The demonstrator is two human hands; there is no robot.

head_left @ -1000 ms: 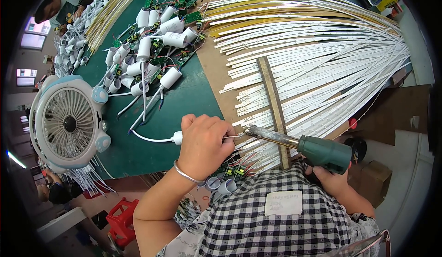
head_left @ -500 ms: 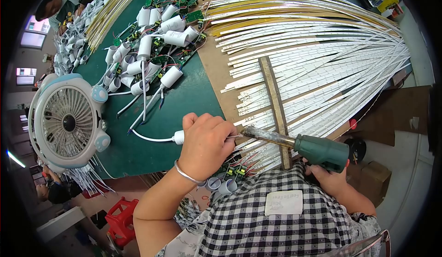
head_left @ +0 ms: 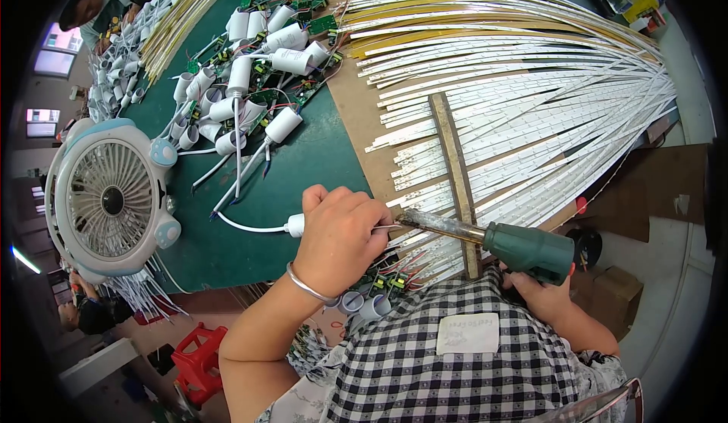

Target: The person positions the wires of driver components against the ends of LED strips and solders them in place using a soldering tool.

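Observation:
My left hand (head_left: 339, 233) is closed around a white cylindrical cap (head_left: 295, 226), mostly hidden in the palm. From the cap a white cable (head_left: 254, 229) runs left across the table. A thin wire (head_left: 388, 227) pokes out at my fingertips, close to the strip ends. With its fingers wrapped round the grip, my right hand (head_left: 540, 290) holds a green soldering gun (head_left: 531, 251). The gun's long metal barrel points left, its tip right by my left fingertips. Under the barrel lie white LED strips (head_left: 523, 177), crossed by a narrow bar (head_left: 453, 173).
White caps with green circuit boards (head_left: 239, 74) are heaped on the green table (head_left: 322, 158). A white fan (head_left: 112, 199) stands at the left. Below it is a red stool (head_left: 199, 362). Brown board (head_left: 353, 112) lies beneath the strips. Another person (head_left: 114, 2) is at the far left.
Almost nothing differs. The thin wire at my left fingertips sticks out slightly farther right; both hands and the soldering gun stay in nearly the same place.

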